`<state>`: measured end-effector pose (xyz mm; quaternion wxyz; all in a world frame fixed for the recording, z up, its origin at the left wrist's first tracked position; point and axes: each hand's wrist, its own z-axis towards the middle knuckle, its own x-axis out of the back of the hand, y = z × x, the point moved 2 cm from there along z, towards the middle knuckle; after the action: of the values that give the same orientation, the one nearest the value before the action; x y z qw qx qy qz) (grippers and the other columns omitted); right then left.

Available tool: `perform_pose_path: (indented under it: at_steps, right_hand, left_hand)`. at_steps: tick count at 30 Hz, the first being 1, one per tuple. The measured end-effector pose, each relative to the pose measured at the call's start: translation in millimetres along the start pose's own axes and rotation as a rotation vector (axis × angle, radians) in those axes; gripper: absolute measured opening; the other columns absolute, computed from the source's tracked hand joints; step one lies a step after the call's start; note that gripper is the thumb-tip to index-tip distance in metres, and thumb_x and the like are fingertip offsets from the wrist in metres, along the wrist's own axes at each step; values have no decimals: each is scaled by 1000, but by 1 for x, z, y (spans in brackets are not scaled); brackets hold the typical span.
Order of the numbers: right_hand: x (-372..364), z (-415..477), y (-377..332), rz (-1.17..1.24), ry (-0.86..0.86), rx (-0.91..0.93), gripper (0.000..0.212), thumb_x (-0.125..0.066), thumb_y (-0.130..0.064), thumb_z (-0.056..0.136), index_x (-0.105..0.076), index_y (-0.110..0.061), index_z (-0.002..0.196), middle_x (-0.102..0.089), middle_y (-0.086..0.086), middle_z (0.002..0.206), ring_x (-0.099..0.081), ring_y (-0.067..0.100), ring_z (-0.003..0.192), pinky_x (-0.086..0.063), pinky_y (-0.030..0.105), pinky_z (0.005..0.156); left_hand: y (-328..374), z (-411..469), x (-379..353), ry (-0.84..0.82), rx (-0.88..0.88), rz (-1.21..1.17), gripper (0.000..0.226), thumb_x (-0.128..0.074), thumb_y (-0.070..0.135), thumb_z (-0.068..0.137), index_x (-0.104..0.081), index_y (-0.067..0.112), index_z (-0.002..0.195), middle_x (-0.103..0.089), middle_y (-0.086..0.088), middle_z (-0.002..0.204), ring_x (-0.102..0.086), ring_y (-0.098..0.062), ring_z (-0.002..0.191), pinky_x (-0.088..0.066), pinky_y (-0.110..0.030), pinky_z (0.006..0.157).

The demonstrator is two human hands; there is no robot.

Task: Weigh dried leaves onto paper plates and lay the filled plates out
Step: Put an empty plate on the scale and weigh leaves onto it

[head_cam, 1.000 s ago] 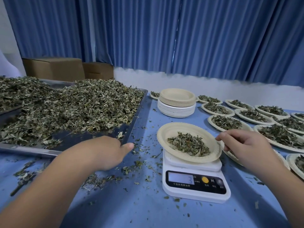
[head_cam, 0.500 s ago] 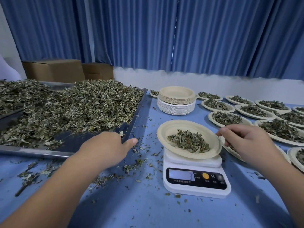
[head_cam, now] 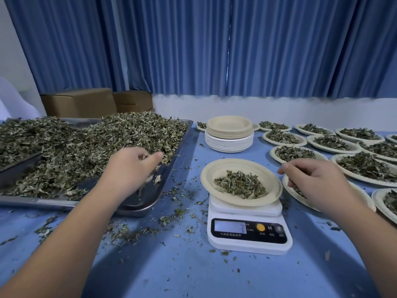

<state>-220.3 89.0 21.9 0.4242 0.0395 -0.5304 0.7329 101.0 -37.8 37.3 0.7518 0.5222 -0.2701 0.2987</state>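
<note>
Our left hand [head_cam: 131,166] pinches leaves [head_cam: 75,151] in the tray [head_cam: 167,173], centre left. Our right hand [head_cam: 311,181] curls beside the plate [head_cam: 214,168] on the scale [head_cam: 249,231], hold unclear. Carried leaves may scatter; touching the plate would skew the reading.

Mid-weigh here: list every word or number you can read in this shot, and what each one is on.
"3": on the lit display of the scale; nothing legible to its left.
"M": on the scale's black panel, right of the orange button.
Small characters under the display and under the buttons: too small to read.
Cardboard boxes and stacked paper plates: no text shows.
</note>
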Motion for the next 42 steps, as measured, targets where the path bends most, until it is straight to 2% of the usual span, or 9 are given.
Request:
perform_pose_path:
  at_steps: [10,13,16,21,25,29,33,37,42]
  right_hand:
    - [0,2,4,24,-9,45,30,-59,-24,91,-71,-41,69,-62,4,53,-36,6,34,-30,14,34]
    - [0,4,6,21,-9,44,29,-60,-24,91,-71,-40,69,-62,0,53,-37,5,34,-30,13,35]
    - [-1,5,7,21,-11,54,27,-60,-26,90,-71,-42,71,-62,-2,53,-37,4,34,-30,13,35]
    - [-2,6,8,8,-7,62,27,-60,-27,89,-70,-43,71,-63,-1,55,-39,3,34,-30,12,36]
    - [-3,5,7,9,-7,59,28,-60,-27,91,-70,-44,71,-63,-1,54,-38,3,33,-30,13,34]
    - [-2,5,8,5,6,51,29,-60,-28,91,-70,-45,70,-64,-5,54,-38,5,34,-30,13,34]
    - [-2,6,8,14,11,40,29,-60,-26,91,-70,-45,70,-64,-5,55,-39,4,34,-32,13,34]
    - [-4,8,9,3,5,59,30,-61,-24,91,-70,-42,69,-63,0,55,-37,3,33,-29,11,34]
    - [-7,10,12,-28,-6,72,25,-61,-28,90,-70,-42,71,-62,6,57,-36,3,34,-27,10,35]
  left_hand:
    - [113,17,-64,-32,-341,-162,44,-58,49,91,-57,12,67,-59,-1,57,-64,-19,64,-43,-26,48]
    - [129,17,-91,-136,-423,-141,45,-61,50,89,-60,7,78,-65,-11,74,-54,-21,63,-39,-29,56]
    - [133,11,-104,-309,-534,-65,30,-64,50,87,-58,21,79,-58,6,75,-49,-5,65,-31,-21,54]
    - [124,5,-102,-472,-617,-75,35,-53,56,91,-60,34,118,-60,16,119,-52,0,100,-36,-14,77]
    - [116,5,-83,-390,-640,-201,30,-47,50,96,-61,35,118,-58,24,107,-55,3,100,-40,-12,83]
    - [91,29,-63,-200,-607,-41,27,-49,39,97,-63,29,118,-53,29,98,-50,21,85,-36,-2,66]
    - [35,68,-42,-97,-381,291,25,-51,30,96,-65,21,115,-58,-3,118,-55,-17,100,-46,-28,88]
    - [-31,88,-33,-265,-54,661,57,-44,56,95,-40,26,143,-30,-18,149,-42,-39,129,-37,-52,108]
    - [-71,86,-40,-527,102,668,71,-33,66,93,-20,31,153,-10,-15,160,-18,-38,145,-20,-48,116]
